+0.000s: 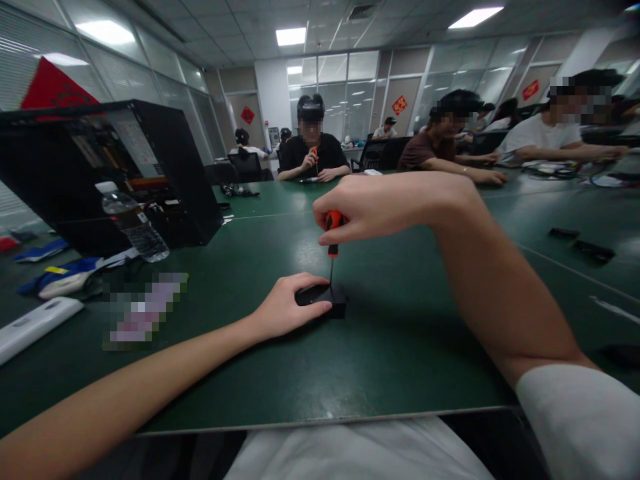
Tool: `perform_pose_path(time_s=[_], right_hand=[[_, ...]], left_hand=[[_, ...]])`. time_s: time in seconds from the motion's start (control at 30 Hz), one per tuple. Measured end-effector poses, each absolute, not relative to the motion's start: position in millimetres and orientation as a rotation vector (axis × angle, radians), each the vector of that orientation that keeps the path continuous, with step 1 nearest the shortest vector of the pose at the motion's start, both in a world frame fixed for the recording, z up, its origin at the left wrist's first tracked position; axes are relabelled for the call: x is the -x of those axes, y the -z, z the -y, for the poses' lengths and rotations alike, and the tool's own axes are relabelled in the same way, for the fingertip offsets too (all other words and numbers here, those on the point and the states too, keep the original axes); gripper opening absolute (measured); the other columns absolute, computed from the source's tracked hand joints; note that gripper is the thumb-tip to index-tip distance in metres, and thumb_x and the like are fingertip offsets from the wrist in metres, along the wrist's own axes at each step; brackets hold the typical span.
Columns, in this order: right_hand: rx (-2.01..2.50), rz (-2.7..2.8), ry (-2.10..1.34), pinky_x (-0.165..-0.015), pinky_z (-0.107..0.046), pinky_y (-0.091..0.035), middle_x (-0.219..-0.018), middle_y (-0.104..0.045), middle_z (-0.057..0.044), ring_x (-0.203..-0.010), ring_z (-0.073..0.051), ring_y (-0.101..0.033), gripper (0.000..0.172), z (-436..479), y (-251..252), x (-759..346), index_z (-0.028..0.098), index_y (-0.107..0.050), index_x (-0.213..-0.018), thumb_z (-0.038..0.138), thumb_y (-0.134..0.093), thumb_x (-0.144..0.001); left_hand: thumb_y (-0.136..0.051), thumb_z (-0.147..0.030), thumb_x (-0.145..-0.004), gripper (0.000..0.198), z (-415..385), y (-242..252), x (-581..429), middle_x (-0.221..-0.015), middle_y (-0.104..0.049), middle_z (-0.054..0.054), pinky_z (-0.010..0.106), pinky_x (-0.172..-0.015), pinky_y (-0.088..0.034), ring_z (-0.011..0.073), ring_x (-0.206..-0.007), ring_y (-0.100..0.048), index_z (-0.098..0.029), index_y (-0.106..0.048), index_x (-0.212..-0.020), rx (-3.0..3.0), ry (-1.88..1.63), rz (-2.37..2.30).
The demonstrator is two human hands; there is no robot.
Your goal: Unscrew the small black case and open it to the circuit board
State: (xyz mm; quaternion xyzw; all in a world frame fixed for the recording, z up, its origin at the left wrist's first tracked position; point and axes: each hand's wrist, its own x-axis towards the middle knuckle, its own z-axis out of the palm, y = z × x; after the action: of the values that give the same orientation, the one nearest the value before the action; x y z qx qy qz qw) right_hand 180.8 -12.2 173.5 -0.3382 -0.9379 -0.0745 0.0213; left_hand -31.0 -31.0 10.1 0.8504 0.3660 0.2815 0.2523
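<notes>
Screwdriver (333, 249), just one, orange and black, is in the right hand (350, 210), whose fingers are curled tight around the handle. It stands almost straight up and down, handle at the top, thin metal end pointing down onto one small black block (338, 308). The block lies on the green table (425, 373), near the middle, with its long side going left to right. The left hand (287, 307) is clamped on the block, thumb on the near side and fingers on the far side. Left of that hand lies one flat purple thing (150, 310), too blurry to name. Farther left are one long white thing (40, 327), one clear bottle (137, 230) and one big black computer case (175, 160) with an open side. Two small black pieces (594, 251) lie well off to the right. Across the table sits one person in black (330, 153), holding one orange tool (314, 152). Two more people sit on the right, one in brown (417, 150) and one in white (540, 140). Three red signs (400, 105) hang at the back
</notes>
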Motion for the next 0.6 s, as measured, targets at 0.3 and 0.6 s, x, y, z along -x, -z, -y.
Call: perform_pose_path(time_s=[0.3, 0.6], right_hand=[[0.971, 2.935, 0.175, -0.062, -0.027, -0.031, -0.082, -0.069, -0.003, -0.065, -0.013, -0.055, 0.037, 13, -174, -181, 0.017, -0.071, -0.097, 0.049, -0.055, -0.096], [0.879, 3.017, 0.050, -0.061, -0.027, -0.030, -0.073, -0.067, -0.001, -0.060, -0.012, -0.053, 0.034, 25, -176, -179, 0.018, -0.071, -0.095, 0.045, -0.051, -0.099]], left_hand=[[-0.073, -0.034, -0.088, 0.034, 30, -9, 31, -0.114, -0.074, 0.006, 0.035, -0.095, -0.051, 0.0240, -0.105, -0.068, -0.017, -0.072, -0.117, -2.323, -0.772, -0.979], [-0.073, -0.034, -0.088, 0.035, 30, -10, 32, -0.115, -0.074, 0.006, 0.036, -0.095, -0.051, 0.0245, -0.106, -0.068, -0.018, -0.072, -0.118, -2.328, -0.748, -0.974]])
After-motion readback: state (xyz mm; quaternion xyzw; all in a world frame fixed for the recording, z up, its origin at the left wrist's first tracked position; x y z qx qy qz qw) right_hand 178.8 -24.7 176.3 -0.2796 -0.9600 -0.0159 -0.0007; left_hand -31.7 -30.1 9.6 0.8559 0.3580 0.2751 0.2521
